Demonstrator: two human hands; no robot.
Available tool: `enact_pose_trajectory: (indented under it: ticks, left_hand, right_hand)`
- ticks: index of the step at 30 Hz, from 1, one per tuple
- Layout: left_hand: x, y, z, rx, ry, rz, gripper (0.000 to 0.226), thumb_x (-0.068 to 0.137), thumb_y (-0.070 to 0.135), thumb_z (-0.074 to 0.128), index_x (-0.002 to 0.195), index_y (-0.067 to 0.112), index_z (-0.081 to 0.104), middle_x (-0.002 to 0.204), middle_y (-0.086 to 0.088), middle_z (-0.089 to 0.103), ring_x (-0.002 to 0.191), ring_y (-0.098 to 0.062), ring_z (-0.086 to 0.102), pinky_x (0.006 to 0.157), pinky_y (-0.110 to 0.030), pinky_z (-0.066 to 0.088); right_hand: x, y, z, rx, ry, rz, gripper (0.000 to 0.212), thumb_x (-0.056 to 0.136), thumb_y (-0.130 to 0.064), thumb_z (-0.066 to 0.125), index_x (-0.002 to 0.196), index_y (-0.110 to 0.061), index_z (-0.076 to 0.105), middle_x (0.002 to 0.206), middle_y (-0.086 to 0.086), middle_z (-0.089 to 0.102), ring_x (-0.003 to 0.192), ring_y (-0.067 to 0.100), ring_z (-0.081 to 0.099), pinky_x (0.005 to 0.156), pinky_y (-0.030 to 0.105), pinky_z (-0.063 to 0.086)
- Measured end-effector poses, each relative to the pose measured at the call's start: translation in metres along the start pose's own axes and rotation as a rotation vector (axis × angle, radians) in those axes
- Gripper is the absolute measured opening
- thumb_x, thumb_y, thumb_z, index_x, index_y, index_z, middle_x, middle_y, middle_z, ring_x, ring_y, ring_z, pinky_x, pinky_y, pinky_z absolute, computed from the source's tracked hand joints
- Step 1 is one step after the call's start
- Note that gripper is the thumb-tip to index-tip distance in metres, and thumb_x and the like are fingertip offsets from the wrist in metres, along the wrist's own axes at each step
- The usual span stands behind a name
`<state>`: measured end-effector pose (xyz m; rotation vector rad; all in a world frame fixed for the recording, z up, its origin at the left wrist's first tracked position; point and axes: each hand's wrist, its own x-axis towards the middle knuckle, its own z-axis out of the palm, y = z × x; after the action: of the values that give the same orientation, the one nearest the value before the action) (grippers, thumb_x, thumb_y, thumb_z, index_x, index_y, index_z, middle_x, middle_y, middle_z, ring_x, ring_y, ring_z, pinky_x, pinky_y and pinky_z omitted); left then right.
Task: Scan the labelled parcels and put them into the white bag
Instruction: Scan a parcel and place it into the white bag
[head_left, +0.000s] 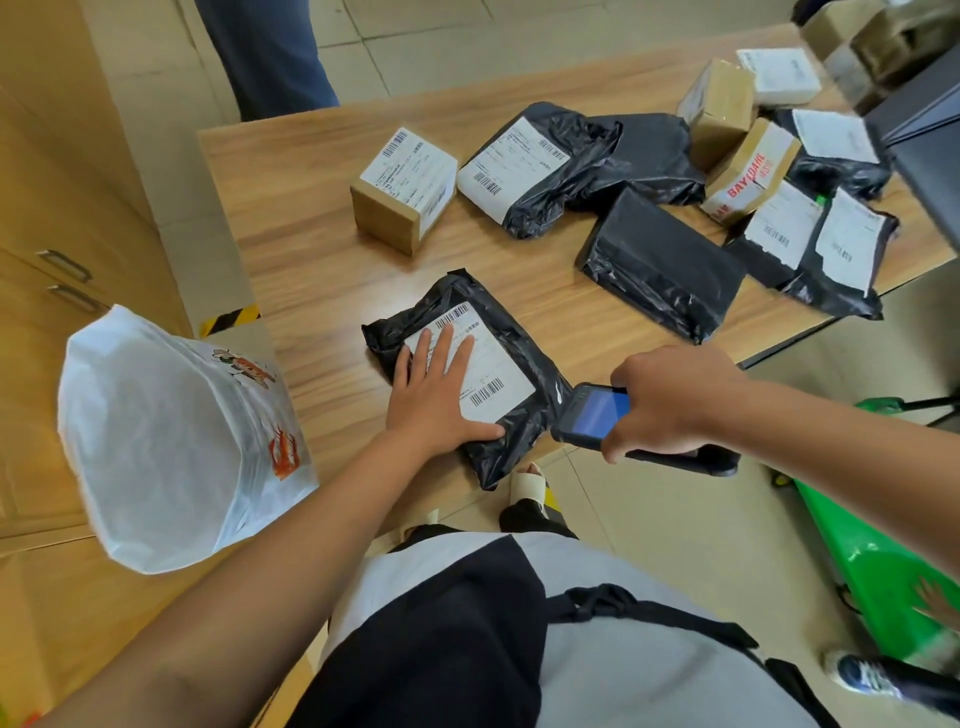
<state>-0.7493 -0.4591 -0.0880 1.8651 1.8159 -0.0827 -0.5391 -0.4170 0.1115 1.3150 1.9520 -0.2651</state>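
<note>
At the tabletop's near edge my left hand lies flat and unclenched on the black parcel, right hand clenched round the scanner; parcel looks soft, light, slippery, best pinched at its edge.

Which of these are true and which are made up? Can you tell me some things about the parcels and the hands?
1. The left hand lies flat on a black parcel. True.
2. The right hand holds scissors. False: it holds a scanner.
3. The white bag is on the person's left side. True.
4. The table holds only cardboard boxes. False: black plastic parcels lie there too.
</note>
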Motion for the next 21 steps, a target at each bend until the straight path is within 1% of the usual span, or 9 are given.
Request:
enact_pose_trajectory:
  ticks: [4, 8, 11, 14, 16, 18, 19, 20, 21]
  left_hand:
    - [-0.001, 0.001, -0.001, 0.022, -0.031, -0.013, 0.141, 0.05, 0.098, 0.049, 0.153, 0.032, -0.021, 0.16, 0.002, -0.032, 0.145, -0.024, -0.032, 0.116, -0.047, -0.019]
    - [0.0, 0.002, -0.006, 0.054, -0.074, -0.007, 0.141, 0.05, 0.094, 0.055, 0.152, 0.034, -0.022, 0.16, 0.001, -0.032, 0.145, -0.024, -0.033, 0.115, -0.047, -0.02]
    - [0.0, 0.0, -0.018, 0.133, -0.14, 0.042, 0.137, 0.054, 0.086, 0.065, 0.151, 0.04, -0.02, 0.16, 0.0, -0.031, 0.146, -0.025, -0.031, 0.115, -0.051, -0.019]
    - [0.001, 0.0, -0.036, 0.264, -0.247, 0.112, 0.13, 0.062, 0.067, 0.078, 0.149, 0.05, -0.017, 0.16, 0.001, -0.03, 0.147, -0.03, -0.028, 0.114, -0.056, -0.019]
    - [0.0, 0.001, -0.048, 0.385, -0.297, 0.161, 0.12, 0.075, 0.04, 0.08, 0.148, 0.055, -0.013, 0.161, 0.0, -0.028, 0.148, -0.033, -0.025, 0.112, -0.058, -0.02]
    - [-0.003, 0.001, -0.058, 0.495, -0.32, 0.211, 0.105, 0.088, 0.01, 0.063, 0.147, 0.059, -0.009, 0.163, -0.003, -0.023, 0.148, -0.032, -0.025, 0.111, -0.058, -0.021]
    - [-0.006, 0.0, -0.062, 0.507, -0.334, 0.218, 0.1, 0.089, 0.003, 0.054, 0.147, 0.06, -0.004, 0.164, -0.002, -0.02, 0.148, -0.032, -0.024, 0.112, -0.058, -0.02]
    - [-0.008, 0.001, -0.065, 0.483, -0.346, 0.212, 0.096, 0.088, 0.001, 0.049, 0.147, 0.061, 0.003, 0.165, -0.001, -0.017, 0.149, -0.03, -0.022, 0.114, -0.058, -0.017]
    - [-0.011, 0.002, -0.067, 0.417, -0.343, 0.19, 0.091, 0.088, 0.004, 0.05, 0.147, 0.061, 0.012, 0.166, 0.0, -0.012, 0.15, -0.029, -0.017, 0.117, -0.057, -0.013]
  right_hand:
    - [0.0, 0.004, 0.003, 0.017, -0.003, 0.008, 0.052, 0.058, -0.072, 0.069, 0.078, -0.025, 0.057, 0.07, -0.005, 0.064, 0.067, 0.016, 0.059, 0.056, 0.028, 0.042]
    - [0.001, 0.013, 0.005, 0.053, -0.003, 0.007, 0.052, 0.058, -0.072, 0.07, 0.076, -0.026, 0.054, 0.068, -0.006, 0.063, 0.063, 0.014, 0.057, 0.054, 0.028, 0.038]
    - [0.001, 0.024, 0.007, 0.128, -0.037, 0.0, 0.058, 0.054, -0.077, 0.07, 0.082, -0.027, 0.058, 0.073, -0.008, 0.064, 0.067, 0.013, 0.059, 0.054, 0.028, 0.037]
    - [0.001, 0.037, 0.012, 0.303, -0.06, -0.017, 0.07, 0.046, -0.081, 0.066, 0.089, -0.026, 0.065, 0.078, -0.006, 0.068, 0.072, 0.016, 0.063, 0.058, 0.03, 0.046]
    - [0.0, 0.044, 0.017, 0.498, -0.057, -0.02, 0.074, 0.045, -0.079, 0.067, 0.095, -0.025, 0.069, 0.085, -0.003, 0.071, 0.073, 0.018, 0.067, 0.069, 0.037, 0.058]
    - [0.0, 0.049, 0.025, 0.667, -0.05, -0.023, 0.071, 0.055, -0.071, 0.077, 0.107, -0.023, 0.071, 0.099, -0.001, 0.071, 0.078, 0.018, 0.069, 0.082, 0.044, 0.06]
    - [0.001, 0.052, 0.031, 0.735, -0.039, -0.027, 0.069, 0.061, -0.065, 0.081, 0.112, -0.02, 0.07, 0.106, 0.003, 0.071, 0.084, 0.021, 0.07, 0.086, 0.047, 0.058]
    - [0.002, 0.053, 0.037, 0.814, -0.034, -0.03, 0.069, 0.064, -0.059, 0.084, 0.115, -0.015, 0.069, 0.111, 0.007, 0.07, 0.091, 0.026, 0.07, 0.088, 0.049, 0.058]
    - [0.003, 0.055, 0.043, 0.916, -0.035, -0.028, 0.067, 0.066, -0.054, 0.087, 0.115, -0.013, 0.068, 0.113, 0.008, 0.069, 0.094, 0.028, 0.069, 0.085, 0.048, 0.059]
